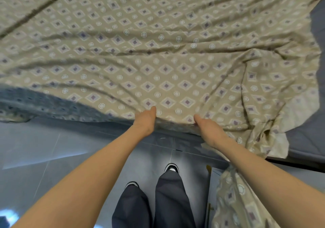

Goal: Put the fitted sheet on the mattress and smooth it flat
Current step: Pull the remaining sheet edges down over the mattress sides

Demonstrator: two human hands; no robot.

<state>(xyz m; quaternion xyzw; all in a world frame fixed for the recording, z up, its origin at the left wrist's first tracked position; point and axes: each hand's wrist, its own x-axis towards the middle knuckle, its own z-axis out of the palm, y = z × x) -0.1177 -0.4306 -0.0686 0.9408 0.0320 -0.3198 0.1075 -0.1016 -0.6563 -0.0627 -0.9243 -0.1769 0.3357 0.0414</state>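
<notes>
Mostly, the view is filled by the fitted sheet (158, 43), beige with purple diamonds and pale circles, spread in long creases from 9 o'clock through 12 to 3. At 9 o'clock its near edge is raised, and the shadowed, bluish underside shows there above the grey tiled floor (52, 148); this part is blurred. Just below centre, toward 6 o'clock, the left hand (145, 120) grasps the sheet's near hem, with the thumb on top of the cloth and the fingers tucked out of sight beneath it. Just beside it, the right hand (209, 129) grasps the same hem in the same way, thumb on top and fingers hidden under the fold. Both bare forearms reach up from the bottom corners. Between them at 6 o'clock stand legs in dark trousers (167, 201) and black-and-white shoes (171, 167) on the tiles. At 5 o'clock another piece of cloth (233, 201) with the same pattern shows beside the right forearm. From 2 to 4 o'clock the sheet bunches into a crumpled corner, and the grey-blue mattress (313, 140) shows uncovered beyond it.
</notes>
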